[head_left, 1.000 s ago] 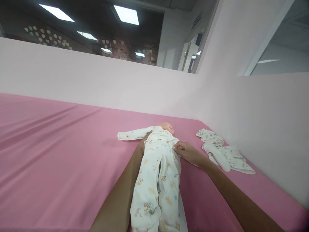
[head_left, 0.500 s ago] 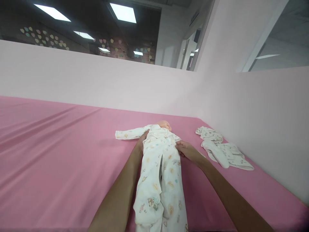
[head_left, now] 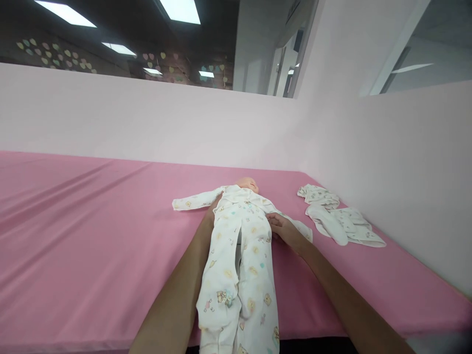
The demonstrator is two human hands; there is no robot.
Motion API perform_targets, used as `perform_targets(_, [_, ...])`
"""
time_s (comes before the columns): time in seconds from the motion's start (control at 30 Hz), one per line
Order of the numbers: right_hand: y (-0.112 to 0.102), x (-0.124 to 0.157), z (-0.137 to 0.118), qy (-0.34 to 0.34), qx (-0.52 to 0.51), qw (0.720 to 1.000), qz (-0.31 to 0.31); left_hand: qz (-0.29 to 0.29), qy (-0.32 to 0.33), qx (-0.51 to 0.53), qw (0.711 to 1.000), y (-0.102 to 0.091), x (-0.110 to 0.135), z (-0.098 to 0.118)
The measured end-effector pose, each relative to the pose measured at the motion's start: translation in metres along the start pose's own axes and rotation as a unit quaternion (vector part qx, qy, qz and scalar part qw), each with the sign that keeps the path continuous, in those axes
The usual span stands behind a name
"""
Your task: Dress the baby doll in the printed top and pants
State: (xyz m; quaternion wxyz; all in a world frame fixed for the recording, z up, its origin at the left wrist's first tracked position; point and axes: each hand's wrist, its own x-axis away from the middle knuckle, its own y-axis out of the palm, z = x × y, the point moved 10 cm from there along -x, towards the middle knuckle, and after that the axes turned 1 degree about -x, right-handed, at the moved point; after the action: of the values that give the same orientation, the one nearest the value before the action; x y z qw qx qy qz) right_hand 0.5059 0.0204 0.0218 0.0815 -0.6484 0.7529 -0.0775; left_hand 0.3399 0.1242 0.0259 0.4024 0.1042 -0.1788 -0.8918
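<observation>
A baby doll (head_left: 248, 184) lies on its back on the pink-covered surface, its head far from me and partly hidden. It wears a white long-sleeved baby top (head_left: 197, 200) with small prints, sleeves spread to both sides. White printed baby pants (head_left: 254, 275), slit open at the crotch, cover its lower body, and their legs stretch toward me. My left hand (head_left: 213, 210) lies along the left side of the waist, its fingers mostly hidden by the cloth. My right hand (head_left: 286, 230) has curled fingers closed on the right edge of the pants near the waistband.
White printed baby clothes (head_left: 344, 223) lie in a loose pile to the right, close to the wall. The pink sheet (head_left: 92, 255) has creases at left, and its front edge shows near me. A pale wall (head_left: 147, 123) with windows stands behind and at right.
The view has shifted slightly, showing the surface's front edge. My right fingers have moved a little along the pants' side, and the doll's right-hand sleeve shows more beyond my wrist.
</observation>
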Motion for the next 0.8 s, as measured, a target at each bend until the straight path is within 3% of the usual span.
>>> perform_targets(0.17, [-0.014,0.0,-0.004,-0.046,0.067,0.994,0.077,0.023,-0.036,-0.118,0.992,0.001,0.009,0.007])
perform_targets(0.3, [-0.023,0.005,-0.022,-0.098,0.164,0.965,0.178,-0.012,-0.04,-0.154,0.987,0.002,0.024,0.02])
perform_targets(0.37, [-0.02,0.006,-0.035,-0.14,0.209,0.947,0.2,0.002,-0.046,-0.213,0.976,-0.006,0.035,0.024])
perform_targets(0.5, [-0.011,0.002,-0.054,-0.21,0.272,0.913,0.219,0.112,-0.01,-0.411,0.905,-0.027,0.053,0.043])
perform_targets(0.7, [-0.004,-0.009,-0.054,-0.189,0.342,0.9,0.191,0.156,0.154,-0.567,0.794,-0.013,0.056,0.073])
perform_targets(0.8, [-0.011,0.007,-0.063,-0.194,0.318,0.893,0.253,0.205,0.205,-0.572,0.767,-0.015,0.065,0.089])
